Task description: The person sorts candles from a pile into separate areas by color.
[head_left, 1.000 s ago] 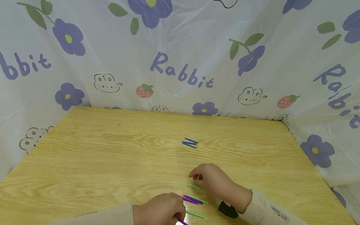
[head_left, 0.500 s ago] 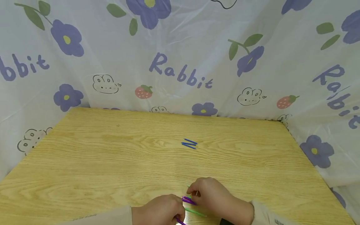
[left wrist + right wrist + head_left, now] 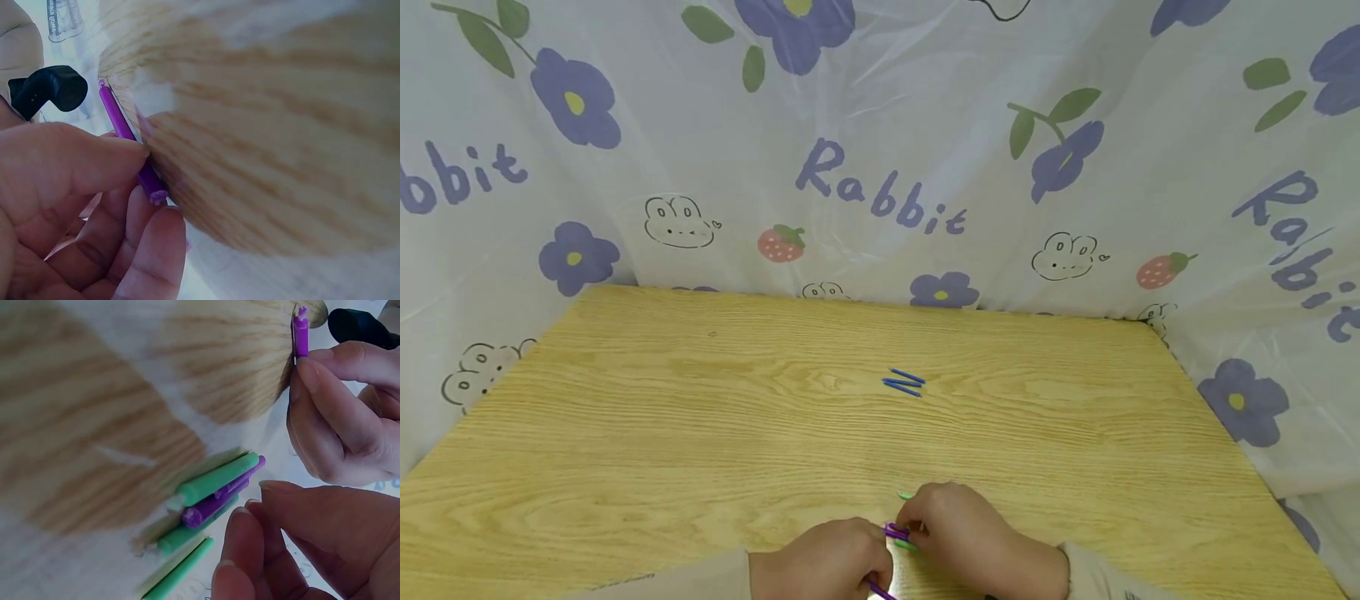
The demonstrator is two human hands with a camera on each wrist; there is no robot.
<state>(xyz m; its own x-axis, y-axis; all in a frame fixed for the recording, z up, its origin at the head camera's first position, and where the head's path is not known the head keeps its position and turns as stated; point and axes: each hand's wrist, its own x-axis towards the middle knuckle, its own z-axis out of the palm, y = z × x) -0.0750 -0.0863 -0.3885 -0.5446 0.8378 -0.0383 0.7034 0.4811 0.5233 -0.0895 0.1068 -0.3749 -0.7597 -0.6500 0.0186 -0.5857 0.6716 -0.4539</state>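
Observation:
My left hand (image 3: 827, 558) pinches a thin purple candle (image 3: 117, 115) between thumb and fingers, near one end of it. The right hand (image 3: 962, 525) is low over a small group of candles just right of the left hand, its fingers bent. In the right wrist view its thumb and fingertips are right at the end of the group, with nothing between them. The group has purple candles (image 3: 194, 516) lying between green candles (image 3: 215, 481), and another green candle (image 3: 178, 572) lies apart from them. In the head view the right hand hides most of the group.
Several blue candles (image 3: 902, 383) lie together farther back on the wood-grain table (image 3: 700, 417). A white curtain (image 3: 880, 108) printed with flowers and rabbits hangs behind the table and along both sides. Dark wrist mounts (image 3: 62, 87) show beside the hands.
My right hand has come nearer to me, from above the farther green candle down to the purple ones, covering most of them. The left hand stays almost still with its purple candle.

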